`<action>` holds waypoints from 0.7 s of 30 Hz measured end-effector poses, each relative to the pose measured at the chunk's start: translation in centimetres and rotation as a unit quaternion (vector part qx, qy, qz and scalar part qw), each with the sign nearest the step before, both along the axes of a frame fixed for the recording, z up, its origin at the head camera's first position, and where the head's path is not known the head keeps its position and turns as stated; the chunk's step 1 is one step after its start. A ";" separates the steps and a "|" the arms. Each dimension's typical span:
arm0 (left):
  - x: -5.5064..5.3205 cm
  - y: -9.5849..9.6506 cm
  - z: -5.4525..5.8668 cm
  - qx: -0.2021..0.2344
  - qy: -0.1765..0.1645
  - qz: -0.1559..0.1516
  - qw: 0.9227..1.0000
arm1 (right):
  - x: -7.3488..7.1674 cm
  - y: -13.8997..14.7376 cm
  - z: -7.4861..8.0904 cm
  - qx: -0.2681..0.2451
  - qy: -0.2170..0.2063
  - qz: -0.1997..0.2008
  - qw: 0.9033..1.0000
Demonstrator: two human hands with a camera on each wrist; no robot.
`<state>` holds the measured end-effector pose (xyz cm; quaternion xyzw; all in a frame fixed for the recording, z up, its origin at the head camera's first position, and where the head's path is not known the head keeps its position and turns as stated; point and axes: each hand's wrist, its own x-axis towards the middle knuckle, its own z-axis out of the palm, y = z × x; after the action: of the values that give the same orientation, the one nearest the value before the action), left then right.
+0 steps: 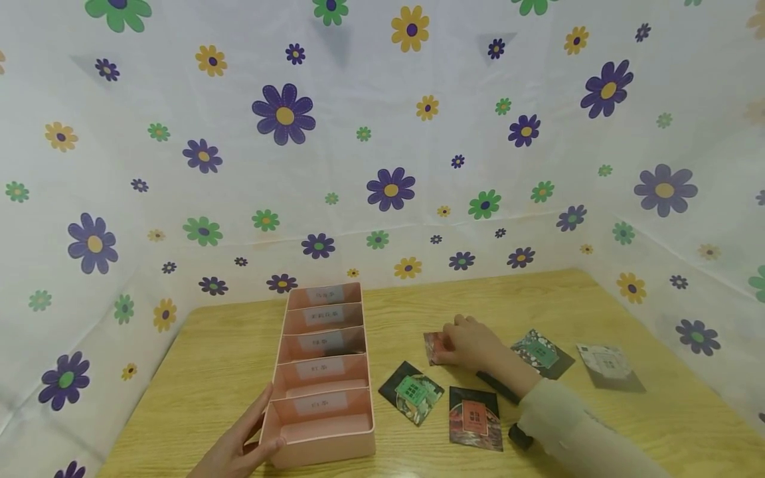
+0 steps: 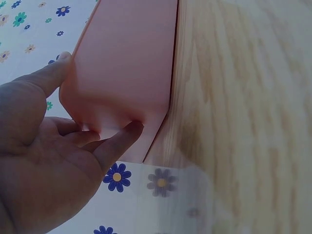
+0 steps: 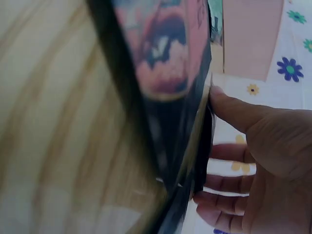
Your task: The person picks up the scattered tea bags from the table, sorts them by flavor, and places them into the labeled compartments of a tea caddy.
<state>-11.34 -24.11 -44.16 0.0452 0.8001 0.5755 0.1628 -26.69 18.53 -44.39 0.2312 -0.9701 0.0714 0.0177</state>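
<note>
Glossy, flat red packet is pinched by right fingers while left fingers grip a smooth, compartmented box.

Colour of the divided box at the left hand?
The box is pale salmon pink; it shows best in the head view.

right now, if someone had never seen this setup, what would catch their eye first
Probably the white floral sheet, whose purple, yellow and green flowers fill the background. Next, the long pink box with labelled compartments, left of centre on the wooden table, gripped by the left hand. Then the right hand, pinching a reddish packet right of the box.
</note>
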 end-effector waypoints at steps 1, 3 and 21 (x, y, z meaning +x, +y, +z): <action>0.0 0.0 0.0 0.000 0.003 0.000 1.000 | 0.1 -0.2 0.0 0.005 -0.001 -0.014 1.000; 0.0 0.0 -0.1 0.000 0.005 -0.002 1.000 | 0.3 -0.5 -0.1 0.012 -0.002 -0.036 0.999; 0.0 -0.2 -0.2 0.007 0.018 -0.015 1.000 | -1.7 1.4 1.6 -0.075 -0.008 0.189 0.979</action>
<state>-11.32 -24.33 -44.39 0.0689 0.7978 0.5779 0.1571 -28.39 19.97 -42.83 0.4081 -0.9008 0.1478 0.0130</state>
